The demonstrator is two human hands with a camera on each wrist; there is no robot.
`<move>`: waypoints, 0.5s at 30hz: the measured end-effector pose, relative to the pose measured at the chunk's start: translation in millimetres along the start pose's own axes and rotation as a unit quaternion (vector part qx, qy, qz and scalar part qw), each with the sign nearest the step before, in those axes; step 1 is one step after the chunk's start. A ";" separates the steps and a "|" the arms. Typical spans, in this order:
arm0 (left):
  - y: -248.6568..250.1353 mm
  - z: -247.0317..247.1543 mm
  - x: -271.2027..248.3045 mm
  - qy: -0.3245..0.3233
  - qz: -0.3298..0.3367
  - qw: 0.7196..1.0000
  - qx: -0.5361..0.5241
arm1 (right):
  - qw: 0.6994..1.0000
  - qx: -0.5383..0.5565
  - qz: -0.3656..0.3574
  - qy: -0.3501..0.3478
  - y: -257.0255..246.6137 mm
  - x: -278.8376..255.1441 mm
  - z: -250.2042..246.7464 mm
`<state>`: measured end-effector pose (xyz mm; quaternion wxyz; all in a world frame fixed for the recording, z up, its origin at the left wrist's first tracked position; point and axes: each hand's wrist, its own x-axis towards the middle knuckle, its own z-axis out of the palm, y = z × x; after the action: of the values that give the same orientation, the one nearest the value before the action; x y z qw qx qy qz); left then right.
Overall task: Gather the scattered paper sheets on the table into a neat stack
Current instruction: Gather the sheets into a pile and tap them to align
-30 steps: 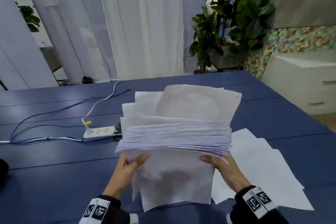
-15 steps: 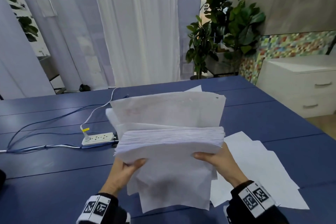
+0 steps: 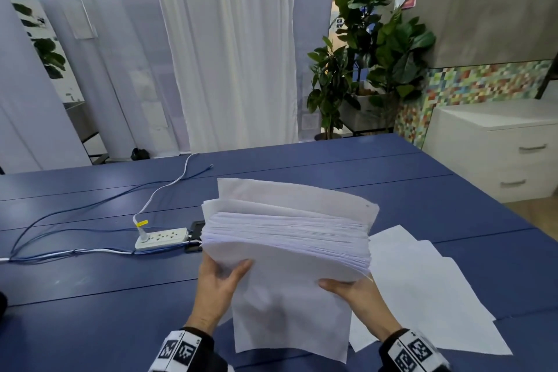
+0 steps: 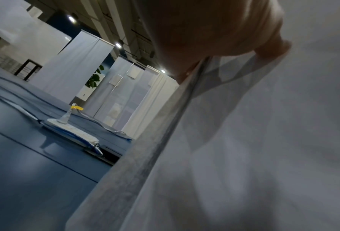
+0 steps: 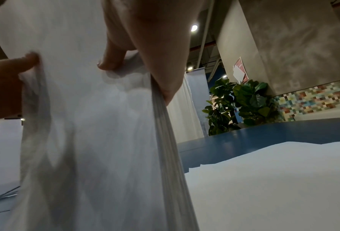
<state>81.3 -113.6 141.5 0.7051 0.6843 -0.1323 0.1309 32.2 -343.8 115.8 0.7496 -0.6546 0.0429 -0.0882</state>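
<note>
A thick bundle of white paper sheets point(image 3: 287, 238) stands on edge above the blue table point(image 3: 90, 296), its edges uneven at the top. My left hand point(image 3: 222, 281) grips its left side, thumb on the near face. My right hand point(image 3: 347, 288) grips the right side, thumb across the front. In the right wrist view my fingers point(image 5: 113, 59) curl behind the paper bundle point(image 5: 97, 140). In the left wrist view the paper bundle point(image 4: 244, 148) fills the right half under my hand point(image 4: 214, 28). Loose sheets point(image 3: 422, 290) lie flat on the table to the right.
A white power strip point(image 3: 161, 238) with blue and white cables point(image 3: 75, 214) lies left of the bundle, a dark object point(image 3: 197, 226) beside it. Potted plants point(image 3: 371, 63) and white drawers point(image 3: 498, 148) stand beyond the table's far right side.
The bundle has tilted more upright and shifted slightly right, and its sheets have drawn closer together at the top. Both hands keep their grip on its sides.
</note>
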 end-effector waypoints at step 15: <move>1.6 -8.9 -6.1 0.132 0.115 0.968 0.177 | 1.000 0.005 0.014 0.005 -3.6 -4.9 2.5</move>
<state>75.1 -104.7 140.6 0.5638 0.7553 -0.0899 0.3217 27.6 -340.9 119.5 0.7535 -0.6500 0.0554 -0.0816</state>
